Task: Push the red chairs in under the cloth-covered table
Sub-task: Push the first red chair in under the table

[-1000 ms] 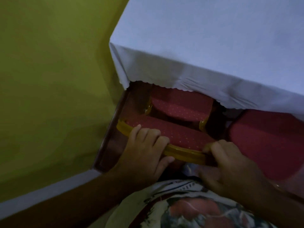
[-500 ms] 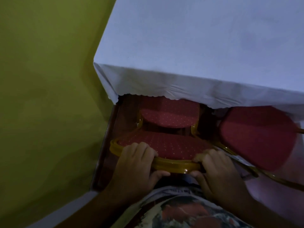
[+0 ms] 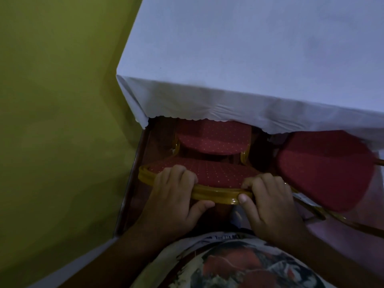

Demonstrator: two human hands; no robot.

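So both my hands are clamped on the gold top rail of the near chair's backrest: left hand and right hand, fingers curled over the front, thumbs hooked under. Its seat is partway under the near edge of the table, just below the cloth hem by the left corner. I'd call this mid-push. Next up is a straight shove forward. A second chair sits angled to the right, not in yet.

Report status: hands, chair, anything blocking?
Left hand and right hand both clamped on the gold top rail of the red chair. Seat partly under the white tablecloth. Second red chair close alongside on the right, angled.
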